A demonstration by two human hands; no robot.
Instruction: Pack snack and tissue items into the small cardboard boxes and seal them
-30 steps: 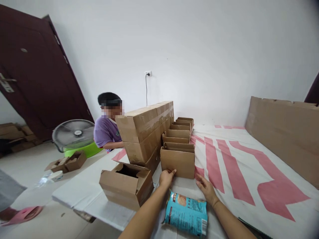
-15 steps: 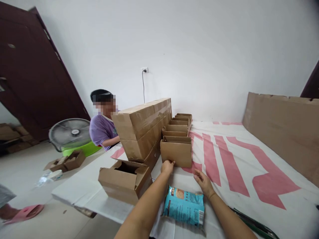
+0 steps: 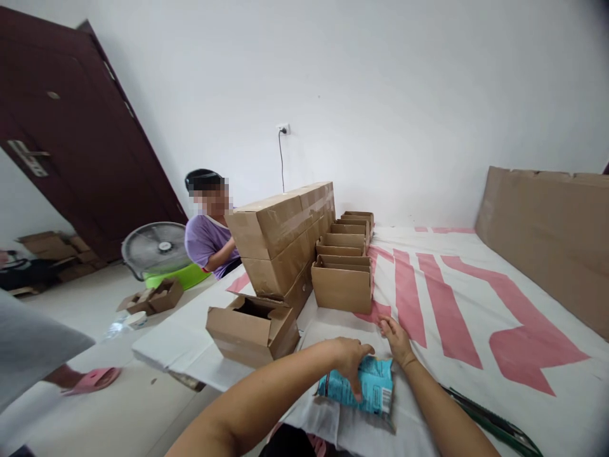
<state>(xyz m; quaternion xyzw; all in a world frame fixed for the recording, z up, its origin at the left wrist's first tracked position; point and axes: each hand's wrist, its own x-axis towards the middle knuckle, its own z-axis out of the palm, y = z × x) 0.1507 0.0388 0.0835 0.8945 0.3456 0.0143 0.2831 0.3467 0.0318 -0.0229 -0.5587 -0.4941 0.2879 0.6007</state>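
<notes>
My left hand (image 3: 351,360) is over a blue printed packet (image 3: 373,388), with its fingers spread and the thumb across the packet's top. It seems to touch the packet without being closed on it. To the right, my right hand (image 3: 394,337) hovers near the table with loosely bent fingers and holds nothing visible. Just beyond the hands stands an open-topped cardboard box (image 3: 341,289), first in a row of similar boxes running toward the wall. An open carton (image 3: 252,339) with raised flaps sits left of my hands.
Stacked taped cartons (image 3: 280,247) form a wall beside the row. A person in a purple shirt (image 3: 209,244) sits behind them. A large cardboard sheet (image 3: 547,241) stands at right. A dark green tool (image 3: 495,422) lies near the right forearm. A fan (image 3: 157,251) stands on the left.
My left hand has let go of the nearest box in the row and come back over the blue packet. My right hand has barely moved. The view has shifted slightly left.
</notes>
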